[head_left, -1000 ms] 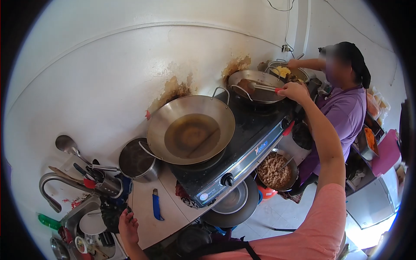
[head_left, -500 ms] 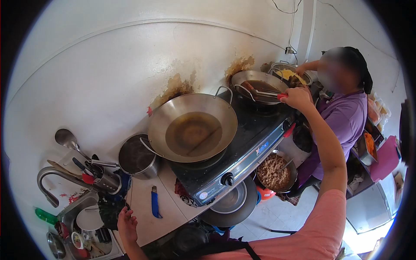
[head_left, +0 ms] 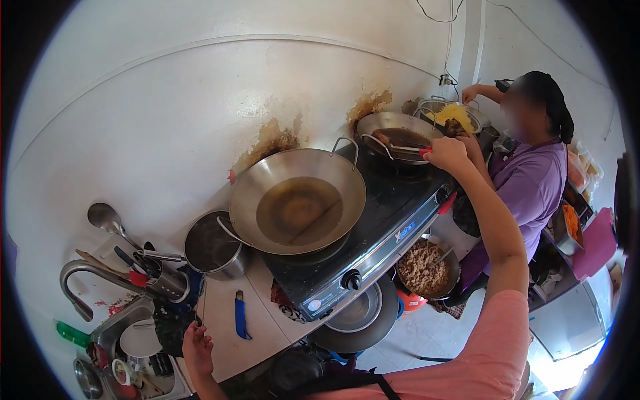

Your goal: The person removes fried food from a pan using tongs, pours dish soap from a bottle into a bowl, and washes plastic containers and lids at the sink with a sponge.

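Observation:
My right hand point(head_left: 445, 153) is closed around the red grips of metal tongs point(head_left: 408, 149), reaching over the far wok point(head_left: 371, 125). The tongs' tips are down in the dark oil there, close to a reddish-brown piece of food point(head_left: 382, 138); whether they pinch it I cannot tell. My left hand point(head_left: 198, 350) hovers by the counter's front edge with loosely curled, parted fingers and nothing visible in it. Near it are a dark crumpled cloth or bag point(head_left: 169, 327) and a blue-handled cutter point(head_left: 241, 318). A large wok of oil point(head_left: 257, 180) sits on the near burner.
A black gas stove point(head_left: 383, 193) carries both woks. Left of it are a steel pot point(head_left: 227, 260), a utensil holder point(head_left: 172, 285) and a sink point(head_left: 175, 387). Below is a pan of crumbly food point(head_left: 423, 267). On the right, a person in purple point(head_left: 537, 173) works beside a strainer with yellow food point(head_left: 453, 119).
My right hand has shifted slightly left and down, and the tongs' arms look closer together. The other person's far hand has lifted from the yellow food.

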A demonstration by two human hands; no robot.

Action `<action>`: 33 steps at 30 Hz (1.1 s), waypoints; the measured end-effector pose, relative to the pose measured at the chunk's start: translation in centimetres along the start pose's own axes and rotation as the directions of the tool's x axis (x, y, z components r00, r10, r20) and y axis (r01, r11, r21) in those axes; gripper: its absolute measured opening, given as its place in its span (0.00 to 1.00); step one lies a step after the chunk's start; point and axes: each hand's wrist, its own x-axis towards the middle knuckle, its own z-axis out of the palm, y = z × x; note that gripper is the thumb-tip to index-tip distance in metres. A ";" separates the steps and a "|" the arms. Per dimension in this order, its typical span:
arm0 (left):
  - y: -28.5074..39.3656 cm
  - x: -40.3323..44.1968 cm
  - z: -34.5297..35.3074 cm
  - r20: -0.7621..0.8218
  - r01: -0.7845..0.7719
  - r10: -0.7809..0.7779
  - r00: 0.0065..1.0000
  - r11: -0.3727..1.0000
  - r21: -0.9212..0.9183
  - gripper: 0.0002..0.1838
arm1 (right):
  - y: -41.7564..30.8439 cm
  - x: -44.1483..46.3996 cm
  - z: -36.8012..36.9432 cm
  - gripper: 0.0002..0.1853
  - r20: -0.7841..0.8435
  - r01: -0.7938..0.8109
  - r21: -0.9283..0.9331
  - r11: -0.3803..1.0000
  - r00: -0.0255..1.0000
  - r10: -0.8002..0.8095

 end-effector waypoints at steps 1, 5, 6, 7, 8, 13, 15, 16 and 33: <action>0.0 0.0 -0.1 -0.009 -0.003 0.003 1.000 1.000 0.005 0.21 | 0.2 0.1 0.0 0.22 -0.007 -0.017 0.017 1.000 1.000 0.017; 0.6 -0.3 0.0 -0.036 0.007 -0.007 0.999 1.000 -0.003 0.20 | 1.2 0.4 -0.5 0.22 0.012 -0.070 0.058 0.996 0.998 0.069; 0.5 -0.3 0.0 -0.037 -0.004 0.004 0.999 1.000 0.003 0.21 | 1.4 0.4 -0.6 0.22 0.029 -0.080 0.059 0.995 0.997 0.078; 0.4 -0.3 -0.1 -0.038 -0.013 0.014 0.999 1.000 0.010 0.22 | 1.4 0.5 -0.6 0.22 0.042 -0.088 0.065 0.994 0.995 0.086; 0.4 -0.2 -0.1 -0.038 -0.022 0.023 0.999 1.000 0.018 0.23 | 1.4 0.7 -0.6 0.22 0.056 -0.098 0.071 0.993 0.994 0.094; 0.6 -0.1 0.6 -0.039 0.013 -0.013 0.999 1.000 0.005 0.21 | 1.2 1.8 0.3 0.23 0.073 -0.120 0.060 0.991 0.991 0.116; 0.7 -0.1 0.7 -0.040 0.018 -0.018 0.999 1.000 0.005 0.21 | 1.4 2.5 1.1 0.24 0.071 -0.123 0.056 0.991 0.990 0.119; 0.6 0.0 0.5 -0.036 0.015 -0.015 0.999 1.000 -0.001 0.21 | 1.5 2.6 1.2 0.24 0.066 -0.131 0.068 0.989 0.990 0.126; 0.4 -0.1 -0.4 -0.019 -0.012 0.012 1.000 1.000 -0.013 0.21 | 2.5 1.1 3.4 0.26 -0.006 -0.170 0.216 0.961 0.984 0.176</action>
